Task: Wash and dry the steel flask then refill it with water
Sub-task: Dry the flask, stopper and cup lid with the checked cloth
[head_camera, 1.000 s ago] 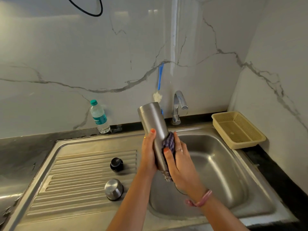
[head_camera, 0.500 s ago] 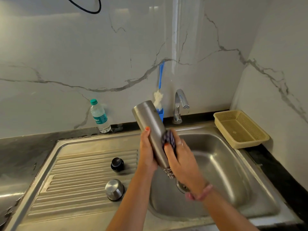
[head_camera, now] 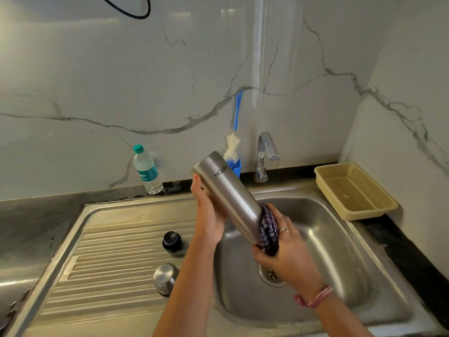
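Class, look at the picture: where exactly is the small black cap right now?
In the head view, the black cap sits on the ribbed draining board left of the basin, just behind the steel cup.

Tilted steel flask (head_camera: 228,193) in both hands, checked cloth (head_camera: 268,233) at its lower end.

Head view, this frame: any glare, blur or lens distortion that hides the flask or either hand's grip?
Head view: wide-angle bending curves the sink rim and wall edges; glare streaks the marble wall and basin; flask, left hand and right hand with checked cloth stay sharp.
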{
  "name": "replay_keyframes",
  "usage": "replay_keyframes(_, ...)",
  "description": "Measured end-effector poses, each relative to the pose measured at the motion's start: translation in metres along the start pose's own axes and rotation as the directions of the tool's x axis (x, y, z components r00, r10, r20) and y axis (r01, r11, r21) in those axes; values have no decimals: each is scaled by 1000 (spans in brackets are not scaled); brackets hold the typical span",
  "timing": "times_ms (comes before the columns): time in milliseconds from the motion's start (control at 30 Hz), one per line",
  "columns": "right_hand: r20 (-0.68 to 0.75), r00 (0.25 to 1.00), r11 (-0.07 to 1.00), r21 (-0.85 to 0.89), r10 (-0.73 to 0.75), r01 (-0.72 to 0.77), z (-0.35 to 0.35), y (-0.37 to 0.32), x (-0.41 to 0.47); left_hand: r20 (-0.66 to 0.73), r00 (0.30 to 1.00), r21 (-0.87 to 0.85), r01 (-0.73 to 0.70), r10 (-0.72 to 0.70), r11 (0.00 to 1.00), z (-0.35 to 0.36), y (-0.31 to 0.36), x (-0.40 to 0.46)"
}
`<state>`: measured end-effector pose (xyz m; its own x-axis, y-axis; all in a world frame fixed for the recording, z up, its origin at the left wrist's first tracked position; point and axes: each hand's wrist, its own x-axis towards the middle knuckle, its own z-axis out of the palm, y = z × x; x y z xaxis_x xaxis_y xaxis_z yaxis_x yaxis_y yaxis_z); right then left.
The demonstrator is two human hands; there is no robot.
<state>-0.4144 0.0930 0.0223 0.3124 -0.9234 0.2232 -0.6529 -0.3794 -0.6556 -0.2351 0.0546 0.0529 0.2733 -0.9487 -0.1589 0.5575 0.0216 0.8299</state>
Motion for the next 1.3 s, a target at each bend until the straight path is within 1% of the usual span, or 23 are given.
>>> replay_keyframes(67,58,998,998,-63,-14,17,0,-3,0,-67,998,-69,7,-12,998,4,4,-3)
replay_keyframes(167,119,993,995,-103,-7,19,4,-11,0,-125,992,-83,21,-32,996,10,5,-10)
replay_keyframes(233,154,988,994,-101,-22,38,6,-16,1,-138,989,-66,39,-48,997,9,7,-14)
replay_keyframes(333,197,975,994,-20,-99,105,4,-28,5,-94,995,-43,38,-42,998,6,9,-18)
replay_keyframes(433,137,978,988,35,-155,152,-1,-49,18,-15,999,-58,39,-40,998,7,5,-21)
replay_keyframes(533,0,987,986,46,-163,162,-3,-72,48,77,997,-33,20,-17,999,10,-6,-27)
replay_keyframes(600,-70,988,988,52,-139,143,-5,-83,72,78,996,-21,33,-32,999,11,-12,-32)
replay_keyframes(733,-67,992,991,75,-108,113,-4,-85,88,60,997,-5,51,-51,999,10,-14,-30)
replay_keyframes(800,-79,985,988,17,-152,153,0,-78,74,44,998,-11,40,-39,999,9,-11,-30)
replay_keyframes(867,-85,967,964,-136,-242,229,7,-66,50,36,999,-78,39,-36,996,6,-7,-26)
replay_keyframes(900,-82,959,950,-185,-270,252,12,-56,37,6,999,-103,43,-42,994,4,-4,-25)
replay_keyframes(933,-74,959,947,-197,-273,255,17,-45,24,-50,997,-111,47,-53,993,2,-1,-23)
replay_keyframes(1000,-52,973,967,-129,-226,218,24,-25,-1,-126,990,-98,48,-61,994,-3,1,-19)
replay_keyframes(1067,-54,982,983,-49,-180,178,27,-16,-14,-137,989,-65,54,-62,996,-4,0,-19)
replay_keyframes(1133,-88,980,984,-42,-178,175,24,-21,-6,-101,991,-58,78,-84,995,0,-4,-23)
replay_keyframes(1200,-141,971,981,-23,-195,194,16,-38,17,-16,995,-45,100,-100,994,3,-13,-27)
replay_keyframes(1267,-193,968,984,43,-162,173,4,-57,49,57,996,8,72,-72,997,8,-20,-30)
replay_keyframes(1300,-191,972,985,73,-138,154,-2,-63,65,83,995,25,61,-63,998,11,-22,-32)
